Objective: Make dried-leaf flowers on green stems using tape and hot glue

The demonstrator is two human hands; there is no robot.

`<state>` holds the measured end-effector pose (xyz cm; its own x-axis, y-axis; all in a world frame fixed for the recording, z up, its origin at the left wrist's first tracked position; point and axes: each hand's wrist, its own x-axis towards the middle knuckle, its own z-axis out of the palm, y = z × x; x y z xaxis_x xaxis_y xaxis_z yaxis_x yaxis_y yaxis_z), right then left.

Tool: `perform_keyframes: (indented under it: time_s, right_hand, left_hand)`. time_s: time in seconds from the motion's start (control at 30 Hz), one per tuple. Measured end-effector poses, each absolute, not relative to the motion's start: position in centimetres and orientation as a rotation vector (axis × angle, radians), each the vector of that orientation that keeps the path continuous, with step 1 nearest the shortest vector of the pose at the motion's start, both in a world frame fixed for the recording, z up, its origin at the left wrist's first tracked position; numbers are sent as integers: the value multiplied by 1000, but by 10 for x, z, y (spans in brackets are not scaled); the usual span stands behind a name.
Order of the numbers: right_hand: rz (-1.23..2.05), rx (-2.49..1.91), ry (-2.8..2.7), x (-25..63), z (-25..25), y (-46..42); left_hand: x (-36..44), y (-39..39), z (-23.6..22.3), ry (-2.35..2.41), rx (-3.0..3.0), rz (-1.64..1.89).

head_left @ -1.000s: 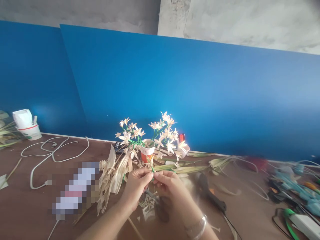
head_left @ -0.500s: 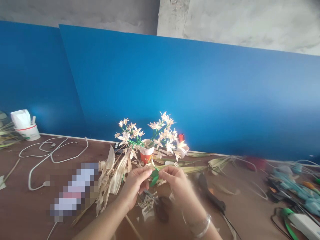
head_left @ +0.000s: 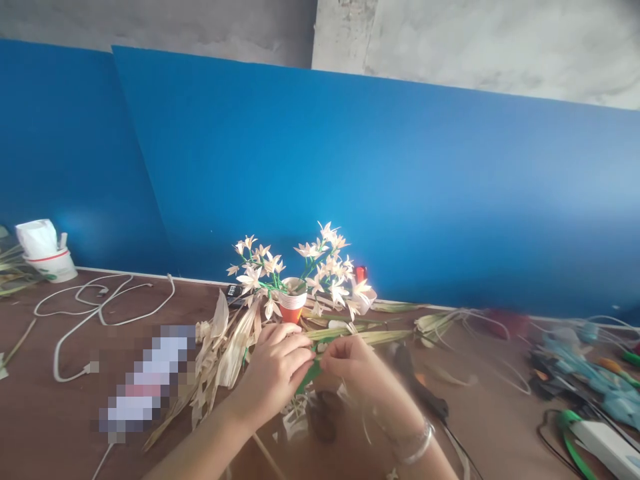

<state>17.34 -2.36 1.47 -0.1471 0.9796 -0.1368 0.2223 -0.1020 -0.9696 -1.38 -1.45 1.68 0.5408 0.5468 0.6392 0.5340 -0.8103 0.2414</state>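
My left hand [head_left: 273, 373] and my right hand [head_left: 350, 363] meet over the brown table [head_left: 60, 413], fingertips pinched together on a strip of green tape [head_left: 307, 375] that runs down between them. A small pale stem piece seems to be under the tape, but the fingers hide it. Just behind my hands stands a red paper cup [head_left: 291, 305] full of cream paper flowers [head_left: 320, 263] on green stems. Dried pale leaves [head_left: 225, 353] lie to the left of my left hand. A metal bangle [head_left: 417, 443] is on my right wrist.
White cables [head_left: 100, 310] loop across the left of the table, near a white bowl with a bag [head_left: 44, 257]. A black glue gun [head_left: 423, 393] lies right of my hands. Tangled cords, teal tools and a white power strip [head_left: 607, 447] crowd the right. A blue board [head_left: 350, 173] backs the table.
My hands have dropped slightly and closed in on each other. The green tape, first a small bit at my fingertips, now stretches out longer between both hands.
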Motion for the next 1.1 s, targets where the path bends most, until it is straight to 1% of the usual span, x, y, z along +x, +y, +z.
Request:
perform_keyframes:
  time_s: [0.1, 0.2, 0.37, 0.5, 0.63, 0.77, 0.87, 1.03, 1.1]
  right_hand:
    - [1322, -1361, -1434, 174, 13, -22]
    - [1315, -1334, -1432, 171, 15, -21]
    - [1259, -1280, -1474, 165, 18, -20]
    - [1167, -1307, -1431, 161, 12, -20]
    - [1237, -1303, -1410, 160, 8, -19]
    - [1337, -1277, -1367, 161, 5, -18]
    - [1403, -1271, -1382, 162, 5, -18]
    - [1205, -1232, -1397, 161, 9, -18]
    - [1176, -1217, -1377, 159, 9, -17]
  left_hand:
    - [-14, -14, 17, 937, 2775, 1088]
    - [-15, -12, 16, 979, 2687, 1112]
    - [-14, -9, 15, 1169, 2293, 1190]
    - [-11, -13, 17, 1165, 1892, 1178]
    - [-6, -18, 18, 1173, 1625, 1170]
    - [-5, -17, 17, 1165, 1576, 1168]
    - [-5, -14, 16, 1117, 1546, 1092]
    - [-5, -14, 17, 1078, 1389, 935]
    - [-5, -14, 15, 1056, 1336, 913]
